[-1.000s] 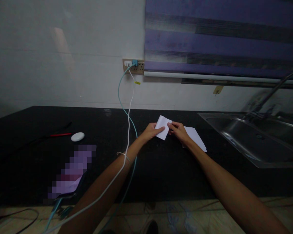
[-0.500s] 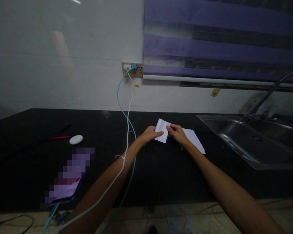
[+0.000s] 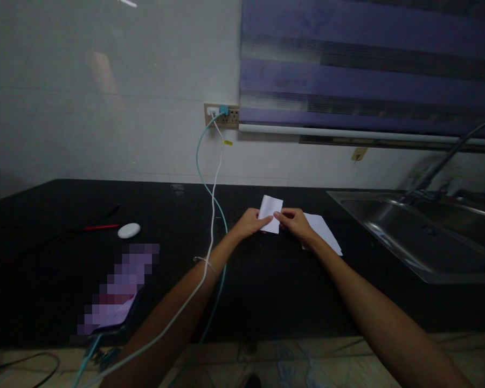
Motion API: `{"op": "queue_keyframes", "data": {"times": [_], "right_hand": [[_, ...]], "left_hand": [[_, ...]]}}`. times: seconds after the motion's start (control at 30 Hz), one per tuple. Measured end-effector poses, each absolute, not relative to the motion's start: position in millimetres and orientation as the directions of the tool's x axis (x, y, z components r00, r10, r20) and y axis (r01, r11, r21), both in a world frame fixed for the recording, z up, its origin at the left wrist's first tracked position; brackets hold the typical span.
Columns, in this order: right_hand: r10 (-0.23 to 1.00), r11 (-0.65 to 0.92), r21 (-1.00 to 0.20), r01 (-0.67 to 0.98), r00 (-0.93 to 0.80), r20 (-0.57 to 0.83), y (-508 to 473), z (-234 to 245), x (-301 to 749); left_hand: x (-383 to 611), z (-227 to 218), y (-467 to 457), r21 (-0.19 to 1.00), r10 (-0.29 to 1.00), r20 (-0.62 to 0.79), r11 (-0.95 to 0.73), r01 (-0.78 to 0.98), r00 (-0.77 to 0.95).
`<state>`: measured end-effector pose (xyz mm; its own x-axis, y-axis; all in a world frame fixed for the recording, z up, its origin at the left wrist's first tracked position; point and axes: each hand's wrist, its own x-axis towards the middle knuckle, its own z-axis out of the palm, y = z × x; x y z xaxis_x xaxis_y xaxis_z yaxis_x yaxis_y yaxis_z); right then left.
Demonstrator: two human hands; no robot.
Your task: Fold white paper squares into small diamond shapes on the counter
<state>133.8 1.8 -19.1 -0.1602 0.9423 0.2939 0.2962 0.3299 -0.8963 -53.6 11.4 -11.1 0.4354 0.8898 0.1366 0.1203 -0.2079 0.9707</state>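
A small folded sheet of white paper (image 3: 271, 207) is held up between both hands above the black countertop. My left hand (image 3: 251, 222) grips its left side, thumb lying across the front face. On the right edge, my right hand (image 3: 294, 221) pinches the paper between thumb and fingers. The fingers behind the sheet are hidden. Beside and partly under my right hand and wrist lie more white sheets (image 3: 323, 233), flat on the counter.
A steel sink (image 3: 388, 237) with a curved faucet (image 3: 448, 156) sits at the right. White cable (image 3: 212, 226) and teal cable (image 3: 198, 156) run from the wall socket (image 3: 232, 116) past my left arm. Left are a phone (image 3: 117, 315), a white oval object (image 3: 129, 230) and a red pen-like stick (image 3: 101, 227).
The folded paper has turned slightly more upright in my hands. My right thumb has shifted a little lower along its edge. The whole view has moved slightly.
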Motion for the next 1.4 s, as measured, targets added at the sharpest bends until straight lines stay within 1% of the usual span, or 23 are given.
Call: {"op": "queue_keyframes", "data": {"times": [0.1,0.27,0.43,0.53,0.63,0.77,0.93,1.03,1.17,1.4], "right_hand": [[0.947,0.318,-0.917,0.240,-0.127,0.295,6.8,-22.7,136.7],[0.953,0.297,-0.932,0.206,-0.116,0.278,9.4,-26.6,138.8],[0.956,0.290,-0.936,0.198,-0.116,0.271,7.3,-24.8,137.4],[0.956,0.290,-0.936,0.200,-0.108,0.274,6.9,-23.6,137.8],[0.953,0.300,-0.932,0.204,-0.114,0.282,6.9,-22.6,141.0],[0.955,0.296,-0.932,0.208,-0.102,0.280,5.8,-21.4,145.9],[0.959,0.282,-0.933,0.225,-0.101,0.266,4.8,-21.5,146.1],[0.953,0.300,-0.928,0.222,-0.108,0.283,6.1,-22.3,147.3],[0.955,0.296,-0.933,0.206,-0.075,0.286,8.9,-23.6,151.2],[0.956,0.292,-0.934,0.204,-0.074,0.283,10.3,-22.9,153.0]], "left_hand": [[-55.3,-11.3,11.2,0.947,0.848,0.128,-0.258,0.190,0.515],[-61.8,-12.2,10.8,0.877,0.838,0.179,-0.374,0.302,0.516],[-62.5,-11.7,11.8,0.842,0.855,0.148,-0.372,0.390,0.497],[-62.4,-9.7,10.9,0.837,0.862,0.133,-0.362,0.411,0.489],[-65.1,-4.4,7.1,0.849,0.842,0.109,-0.356,0.391,0.529],[-69.9,3.3,1.0,0.887,0.765,0.086,-0.351,0.300,0.639],[-71.2,5.0,-0.1,0.894,0.761,0.063,-0.330,0.303,0.646],[-72.3,3.6,3.1,0.897,0.723,0.067,-0.345,0.275,0.687],[-75.3,0.3,7.5,0.898,0.677,0.083,-0.368,0.240,0.731],[-76.2,-1.0,7.3,0.903,0.684,0.104,-0.369,0.220,0.722]]}}
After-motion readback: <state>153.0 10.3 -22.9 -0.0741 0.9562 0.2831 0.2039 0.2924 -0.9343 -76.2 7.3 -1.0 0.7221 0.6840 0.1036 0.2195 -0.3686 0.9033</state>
